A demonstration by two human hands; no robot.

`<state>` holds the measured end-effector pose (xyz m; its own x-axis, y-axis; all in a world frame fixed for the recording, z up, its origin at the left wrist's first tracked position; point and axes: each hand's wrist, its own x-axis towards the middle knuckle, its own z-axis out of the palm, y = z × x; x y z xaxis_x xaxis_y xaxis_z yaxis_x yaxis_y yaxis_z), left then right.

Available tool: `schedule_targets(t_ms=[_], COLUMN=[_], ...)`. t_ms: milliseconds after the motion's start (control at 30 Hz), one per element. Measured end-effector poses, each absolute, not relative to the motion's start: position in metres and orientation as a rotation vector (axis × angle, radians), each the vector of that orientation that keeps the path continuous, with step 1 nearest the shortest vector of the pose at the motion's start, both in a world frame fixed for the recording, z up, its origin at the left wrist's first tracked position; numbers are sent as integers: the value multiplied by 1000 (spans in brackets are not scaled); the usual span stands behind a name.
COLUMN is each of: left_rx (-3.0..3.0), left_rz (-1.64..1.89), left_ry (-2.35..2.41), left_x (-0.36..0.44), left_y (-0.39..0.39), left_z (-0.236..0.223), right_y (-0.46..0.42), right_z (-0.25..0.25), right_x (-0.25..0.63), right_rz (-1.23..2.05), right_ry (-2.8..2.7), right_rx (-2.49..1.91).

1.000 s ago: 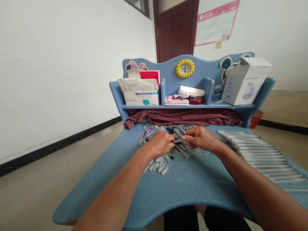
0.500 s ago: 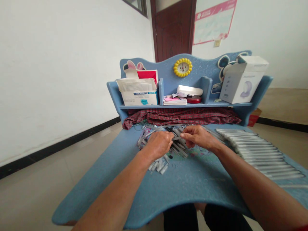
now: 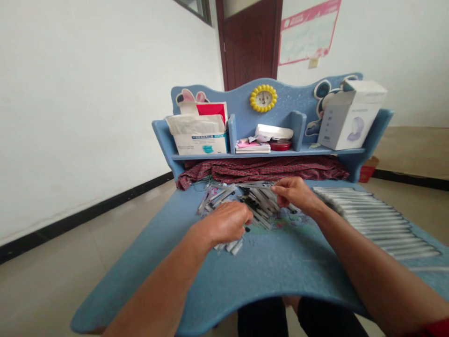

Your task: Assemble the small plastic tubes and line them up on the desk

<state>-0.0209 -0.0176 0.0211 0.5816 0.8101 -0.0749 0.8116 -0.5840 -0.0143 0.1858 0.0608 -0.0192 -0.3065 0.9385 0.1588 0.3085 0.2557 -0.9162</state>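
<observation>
slim grey sticks (image 3: 267, 200) lie heaped on the blue desk (image 3: 252, 271) — the right hand (image 3: 293, 193) beside them, thumb and forefinger close together, the left hand (image 3: 228, 221) curled above short pale pieces (image 3: 235, 246) — whether either pinches anything, i cannot tell.

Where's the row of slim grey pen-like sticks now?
In the head view, the row of slim grey pen-like sticks lies on the right of the blue desk, right of the right hand and nearer the camera than the white cardboard box.
</observation>
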Motion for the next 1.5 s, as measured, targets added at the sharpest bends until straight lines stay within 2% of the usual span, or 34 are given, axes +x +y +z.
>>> schedule_targets(t_ms=[200,467,800,1233,1500], left_rx=[2768,2757,2329,2240,1945], left_rz=[-293,-28,427,514,671], left_ry=[1522,1432,1649,1436,1240], left_x=[-15,-33,-67,-69,-70], left_y=[-15,2,12,14,11], left_z=[9,3,28,23,28], right_y=[55,54,59,56,54], right_z=[-17,-13,-17,-17,-15], right_x=[181,184,201,196,198], right_rz=[1056,1094,1381,1365,1407], right_ry=[-1813,-1809,-1881,-1952,-1940], right_rx=[-1134,-1109,-950,-977,-860])
